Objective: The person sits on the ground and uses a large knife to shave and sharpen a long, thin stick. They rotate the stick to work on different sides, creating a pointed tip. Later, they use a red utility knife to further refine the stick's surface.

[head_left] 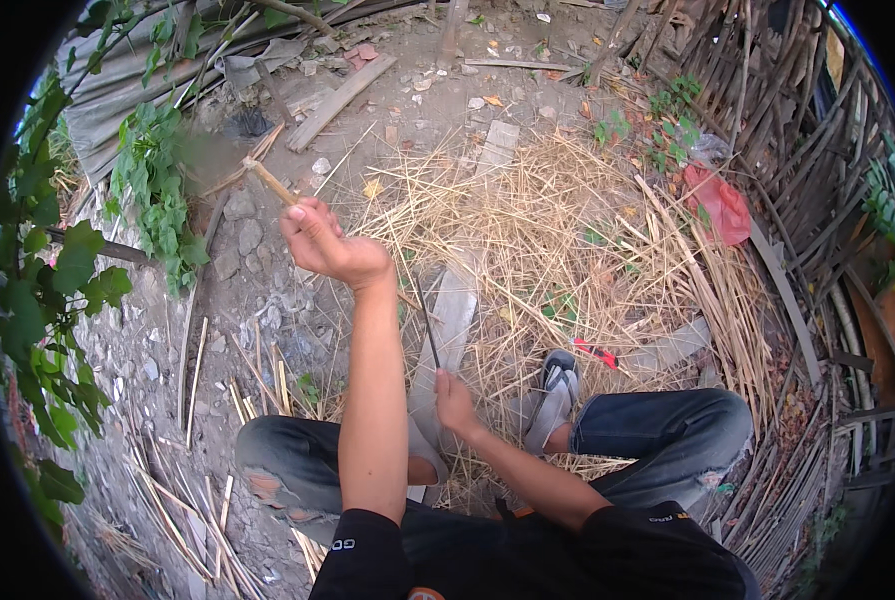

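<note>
My left hand (332, 240) is raised out in front with its fingers closed round a pale brown stick (275, 184). The stick's far end points up and left, where thin split-looking pieces show beside it. Lower and nearer my body, my right hand (453, 402) grips a thin dark rod (426, 318) that points away from me. It could be a blade seen edge-on; I cannot tell. The rod's upper end comes close to my left forearm. Below both hands a grey plank (454, 312) lies on the ground between my feet.
Cut straw-like strips (557, 230) litter the ground ahead. A red-and-black tool (596, 353) lies beside my sandalled right foot (555, 400). Farther right are a red plastic bag (719, 205) and a stick fence (787, 130). Leafy vines (152, 190) hang at left, above loose stones.
</note>
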Tool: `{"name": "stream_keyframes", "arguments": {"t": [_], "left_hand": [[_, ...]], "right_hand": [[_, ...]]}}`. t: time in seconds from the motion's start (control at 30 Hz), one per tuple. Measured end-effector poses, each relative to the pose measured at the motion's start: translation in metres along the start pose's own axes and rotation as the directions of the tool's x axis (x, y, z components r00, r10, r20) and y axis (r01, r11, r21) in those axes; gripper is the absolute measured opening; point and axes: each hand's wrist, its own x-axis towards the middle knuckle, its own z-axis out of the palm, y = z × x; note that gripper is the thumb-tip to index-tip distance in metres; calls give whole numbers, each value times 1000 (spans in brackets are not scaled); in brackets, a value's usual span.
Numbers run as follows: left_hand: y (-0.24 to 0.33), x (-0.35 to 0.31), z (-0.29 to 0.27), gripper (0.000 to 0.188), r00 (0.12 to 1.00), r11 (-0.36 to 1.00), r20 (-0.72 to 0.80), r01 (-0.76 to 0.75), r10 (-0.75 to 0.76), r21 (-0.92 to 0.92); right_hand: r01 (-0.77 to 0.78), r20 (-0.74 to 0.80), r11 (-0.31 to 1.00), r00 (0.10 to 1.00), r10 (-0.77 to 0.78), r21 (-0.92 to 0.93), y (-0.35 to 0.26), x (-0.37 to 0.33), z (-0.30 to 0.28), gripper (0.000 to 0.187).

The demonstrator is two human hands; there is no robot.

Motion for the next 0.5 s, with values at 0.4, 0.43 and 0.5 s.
{"name": "stream_keyframes", "arguments": {"t": [0.4, 0.43, 0.5], "left_hand": [[-4, 10, -7, 37, 1000, 1000, -22, -9, 9, -1], [-6, 10, -8, 37, 1000, 1000, -12, -13, 13, 15], [-9, 15, -13, 38, 1000, 998, -2, -31, 31, 61]], "right_hand": [[-120, 175, 991, 976, 130, -66, 19, 7, -5, 62], [-112, 192, 991, 974, 124, -74, 14, 5, -3, 62], [-235, 221, 970, 944, 244, -66, 8, -5, -4, 62]]}}
